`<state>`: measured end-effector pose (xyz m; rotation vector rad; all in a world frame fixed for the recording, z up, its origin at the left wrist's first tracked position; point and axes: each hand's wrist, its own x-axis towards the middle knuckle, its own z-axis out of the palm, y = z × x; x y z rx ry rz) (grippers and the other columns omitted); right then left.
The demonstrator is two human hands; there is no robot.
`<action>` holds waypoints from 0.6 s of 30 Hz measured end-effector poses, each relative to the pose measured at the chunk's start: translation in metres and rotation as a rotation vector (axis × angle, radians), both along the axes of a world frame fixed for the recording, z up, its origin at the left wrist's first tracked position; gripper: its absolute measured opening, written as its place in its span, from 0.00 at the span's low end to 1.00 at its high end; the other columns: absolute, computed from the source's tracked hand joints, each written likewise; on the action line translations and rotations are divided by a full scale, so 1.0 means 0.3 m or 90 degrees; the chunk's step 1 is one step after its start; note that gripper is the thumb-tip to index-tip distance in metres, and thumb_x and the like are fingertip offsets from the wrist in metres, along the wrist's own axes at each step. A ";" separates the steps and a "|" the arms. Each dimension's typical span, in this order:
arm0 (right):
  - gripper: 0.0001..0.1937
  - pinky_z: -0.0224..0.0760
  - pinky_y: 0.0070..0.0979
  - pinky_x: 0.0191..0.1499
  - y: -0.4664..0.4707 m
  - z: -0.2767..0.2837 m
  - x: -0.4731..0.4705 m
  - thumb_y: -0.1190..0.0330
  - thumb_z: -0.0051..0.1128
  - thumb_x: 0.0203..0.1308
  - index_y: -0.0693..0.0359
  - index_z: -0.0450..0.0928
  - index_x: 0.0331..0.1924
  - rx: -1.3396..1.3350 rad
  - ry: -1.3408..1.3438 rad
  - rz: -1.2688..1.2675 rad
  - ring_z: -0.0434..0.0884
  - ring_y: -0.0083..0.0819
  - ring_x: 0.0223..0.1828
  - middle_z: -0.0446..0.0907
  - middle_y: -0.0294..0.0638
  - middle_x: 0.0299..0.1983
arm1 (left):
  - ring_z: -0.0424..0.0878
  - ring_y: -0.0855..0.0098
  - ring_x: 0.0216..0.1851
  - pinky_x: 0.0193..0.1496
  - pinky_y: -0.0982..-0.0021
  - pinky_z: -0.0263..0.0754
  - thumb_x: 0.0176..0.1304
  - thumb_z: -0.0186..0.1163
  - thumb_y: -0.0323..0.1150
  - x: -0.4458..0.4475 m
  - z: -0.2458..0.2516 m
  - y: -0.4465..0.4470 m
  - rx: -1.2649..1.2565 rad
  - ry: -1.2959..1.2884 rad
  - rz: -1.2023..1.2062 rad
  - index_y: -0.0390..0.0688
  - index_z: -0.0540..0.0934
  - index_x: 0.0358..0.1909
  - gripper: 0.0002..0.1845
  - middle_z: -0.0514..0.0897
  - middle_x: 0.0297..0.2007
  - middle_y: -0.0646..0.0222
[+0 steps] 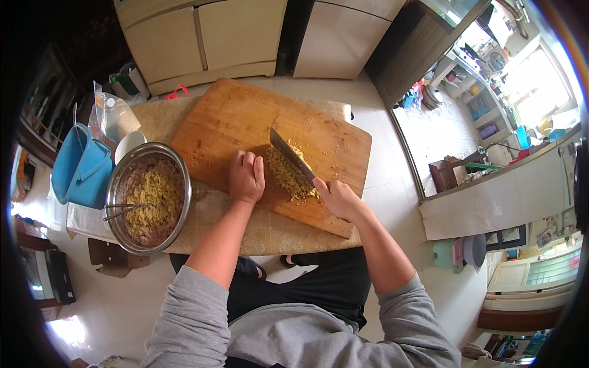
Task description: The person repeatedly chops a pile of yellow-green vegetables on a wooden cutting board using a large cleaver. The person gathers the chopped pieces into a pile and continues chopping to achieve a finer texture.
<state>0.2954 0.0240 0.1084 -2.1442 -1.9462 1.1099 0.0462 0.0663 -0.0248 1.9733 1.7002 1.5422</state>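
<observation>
My right hand [338,198] grips the handle of a cleaver [293,154]. Its dark blade points up and to the left, over a heap of finely chopped yellow food [287,174], whose kind I cannot tell. The heap spreads over a thick wooden cutting board [230,119], with small crumbs scattered around it. Left of the heap, my left hand [247,177] rests on the board near its front edge, its fingers curled in and nothing visible in them. Part of the heap is hidden under the blade.
A steel bowl [187,195] left of the board holds minced meat topped with chopped yellow food [156,202]; chopsticks [124,208] lean in it. Behind stand a blue plastic container [83,170], a white bowl [130,143] and a clear bottle [110,117]. A patterned cloth [221,230] covers the table.
</observation>
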 end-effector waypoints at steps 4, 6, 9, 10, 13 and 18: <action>0.46 0.79 0.53 0.54 0.015 0.006 -0.003 0.35 0.35 0.82 0.80 0.83 0.39 -0.007 0.006 0.010 0.87 0.69 0.46 0.86 0.73 0.38 | 0.76 0.43 0.44 0.48 0.47 0.74 0.81 0.54 0.39 0.003 -0.006 0.002 0.016 -0.001 0.012 0.38 0.75 0.38 0.15 0.76 0.40 0.49; 0.46 0.79 0.53 0.54 0.025 0.008 -0.008 0.35 0.34 0.82 0.80 0.83 0.39 -0.017 0.007 0.018 0.87 0.69 0.46 0.86 0.73 0.38 | 0.76 0.42 0.44 0.49 0.47 0.74 0.81 0.54 0.39 -0.007 -0.007 -0.001 -0.003 -0.026 0.004 0.37 0.75 0.39 0.15 0.77 0.41 0.48; 0.46 0.79 0.53 0.54 0.034 -0.030 0.009 0.35 0.34 0.82 0.80 0.83 0.39 0.001 -0.013 0.035 0.87 0.69 0.47 0.86 0.73 0.38 | 0.76 0.43 0.44 0.49 0.48 0.74 0.81 0.54 0.39 0.005 0.000 0.007 -0.014 -0.018 0.008 0.38 0.75 0.38 0.15 0.77 0.41 0.49; 0.46 0.79 0.54 0.54 0.028 -0.019 -0.002 0.36 0.34 0.83 0.80 0.83 0.39 -0.001 -0.001 0.023 0.87 0.69 0.47 0.86 0.73 0.39 | 0.76 0.43 0.44 0.49 0.48 0.74 0.81 0.54 0.39 0.006 -0.003 -0.003 -0.022 -0.007 0.015 0.38 0.75 0.38 0.15 0.77 0.41 0.49; 0.46 0.78 0.54 0.54 0.030 -0.043 0.012 0.36 0.34 0.83 0.80 0.83 0.40 0.020 -0.010 0.046 0.87 0.69 0.48 0.86 0.74 0.39 | 0.76 0.43 0.44 0.49 0.48 0.74 0.81 0.54 0.38 -0.001 0.005 0.011 0.006 -0.022 0.005 0.37 0.75 0.38 0.15 0.77 0.41 0.49; 0.45 0.77 0.55 0.56 0.016 -0.007 -0.009 0.36 0.34 0.83 0.80 0.84 0.41 0.005 0.000 0.041 0.85 0.71 0.51 0.85 0.76 0.41 | 0.76 0.43 0.44 0.50 0.48 0.74 0.81 0.55 0.38 -0.008 -0.008 -0.009 -0.008 -0.012 0.006 0.37 0.75 0.39 0.14 0.77 0.41 0.49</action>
